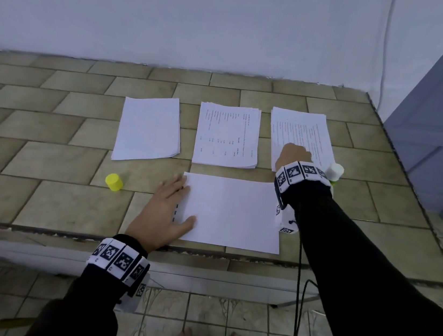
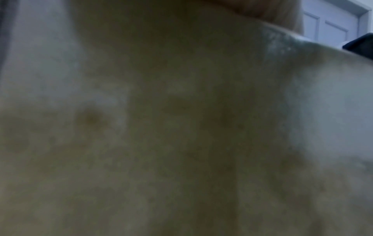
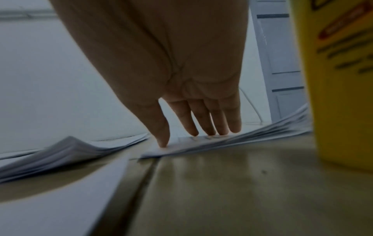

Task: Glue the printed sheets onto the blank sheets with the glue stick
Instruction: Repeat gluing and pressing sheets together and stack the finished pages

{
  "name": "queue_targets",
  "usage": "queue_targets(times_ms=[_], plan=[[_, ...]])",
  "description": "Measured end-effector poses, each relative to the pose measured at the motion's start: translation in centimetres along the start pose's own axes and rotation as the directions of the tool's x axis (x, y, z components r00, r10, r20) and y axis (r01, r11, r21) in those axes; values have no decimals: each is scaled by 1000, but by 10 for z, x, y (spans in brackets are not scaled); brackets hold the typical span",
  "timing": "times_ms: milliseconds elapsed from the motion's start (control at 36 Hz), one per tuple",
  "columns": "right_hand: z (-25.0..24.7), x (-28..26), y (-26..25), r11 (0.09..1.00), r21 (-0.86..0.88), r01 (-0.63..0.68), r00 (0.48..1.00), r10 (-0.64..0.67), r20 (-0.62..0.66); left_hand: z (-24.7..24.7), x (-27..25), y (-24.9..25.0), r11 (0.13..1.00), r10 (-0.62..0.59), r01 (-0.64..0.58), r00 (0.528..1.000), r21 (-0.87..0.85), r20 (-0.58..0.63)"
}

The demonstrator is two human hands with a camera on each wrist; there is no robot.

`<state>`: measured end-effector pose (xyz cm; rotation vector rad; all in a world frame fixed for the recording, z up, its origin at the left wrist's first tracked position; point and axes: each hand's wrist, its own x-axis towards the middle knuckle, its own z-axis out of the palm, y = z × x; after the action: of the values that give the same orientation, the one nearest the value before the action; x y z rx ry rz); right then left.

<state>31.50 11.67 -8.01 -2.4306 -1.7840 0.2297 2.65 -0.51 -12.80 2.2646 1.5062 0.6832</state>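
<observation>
paper stacks (image 1: 149, 128) – 3 | single sheet (image 1: 233, 211) – 1 | glue stick (image 1: 334, 171) – 1 | yellow cap (image 1: 114, 182) – 1

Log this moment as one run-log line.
left hand: flat, pressing blank sheet | right hand: fingertips on right printed stack | glue stick: standing uncapped beside that stack | yellow cap: apart, left

Under my hands: matt white paper sheets (image 1: 233, 211); glazed, faintly glossy ceramic tiled counter (image 1: 48, 145); smooth yellow plastic glue stick (image 3: 341, 79); smooth plastic cap (image 1: 114, 182).

Glue stick (image 1: 334, 172) right of printed stack (image 1: 301, 137)
</observation>
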Motion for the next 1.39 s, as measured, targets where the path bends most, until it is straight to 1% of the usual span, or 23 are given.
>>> queue_targets(times_ms=[111, 250, 389, 472, 556, 611, 667, 694, 750, 805, 861, 917, 944, 1000, 1028, 1055, 1083, 1111, 1139, 1194, 1278, 1333, 1389], plan=[[-7, 7, -1, 999, 29, 24, 1000, -24, 16, 1, 0, -1, 1000, -4, 4, 1000, -2, 3], [-12, 7, 1, 999, 38, 33, 998, -31, -50, 3, 1, -1, 1000, 1, -1, 1000, 6, 0], [-24, 8, -5, 999, 45, 26, 999, -24, -42, 4, 1, -5, 1000, 12, -12, 1000, 17, 15], [-29, 8, -7, 999, 17, 36, 995, -34, -89, 4, 0, -6, 999, 38, -39, 999, 24, 25], [-36, 6, -10, 998, -39, 57, 990, -62, -123, 2, 0, -4, 999, 30, -30, 999, 12, 30], [-44, 0, -12, 992, -76, 100, 980, -111, -163, 1, -1, -2, 1000, 5, -4, 1000, -29, 14], [-50, -9, -15, 981, -57, 183, 957, -191, -218, 0, -2, 0, 994, -42, 41, 999, -105, -10], [-53, -14, -16, 970, -18, 242, 943, -240, -230, -2, -2, 1, 988, -62, 57, 998, -147, -28], [-56, -27, -18, 927, 97, 363, 918, -338, -206, -4, -1, 3, 969, -101, 79, 992, -234, -82], [-55, -43, -18, 868, 203, 454, 889, -426, -167, -7, 0, 6, 941, -159, 105, 976, -322, -146], [-52, -61, -17, 801, 297, 520, 854, -496, -159, -10, 1, 8, 905, -230, 133, 952, -403, -203], [-50, -80, -13, 755, 319, 573, 817, -557, -147, -15, 5, 14, 826, -323, 173, 925, -537, -198], [-48, -88, -10, 739, 309, 599, 797, -589, -137, -19, 11, 17, 744, -374, 179, 910, -644, -178], [-45, -100, -4, 711, 302, 636, 762, -640, -98, -30, 22, 26, 468, -517, 216, 853, -857, -67], [-43, -105, 0, 697, 307, 648, 747, -660, -78, -36, 27, 28, 355, -554, 234, 833, -905, -2], [-40, -109, 3, 687, 309, 658, 734, -676, -62, -41, 28, 28, 285, -545, 248, 837, -926, 57], [-37, -112, 7, 679, 304, 668, 723, -689, -47, -46, 28, 29, 259, -511, 266, 853, -928, 102], [-35, -115, 10, 675, 297, 675, 714, -699, -35, -48, 27, 28, 263, -470, 285, 872, -922, 135], [-32, -117, 12, 671, 291, 682, 707, -707, -28, -49, 24, 27, 267, -446, 309, 879, -913, 168], [-29, -120, 17, 658, 283, 698, 693, -720, -34, -51, 20, 29, 285, -433, 344, 879, -895, 201], [-23, -121, 24, 669, 262, 696, 701, -712, -44, -49, 16, 33, 374, -366, 354, 906, -857, 214], [-19, -121, 29, 676, 261, 689, 709, -703, -54, -47, 13, 35, 389, -343, 344, 915, -855, 212], [-15, -120, 33, 669, 280, 688, 712, -698, -82, -46, 11, 36, 384, -350, 327, 917, -863, 191]])
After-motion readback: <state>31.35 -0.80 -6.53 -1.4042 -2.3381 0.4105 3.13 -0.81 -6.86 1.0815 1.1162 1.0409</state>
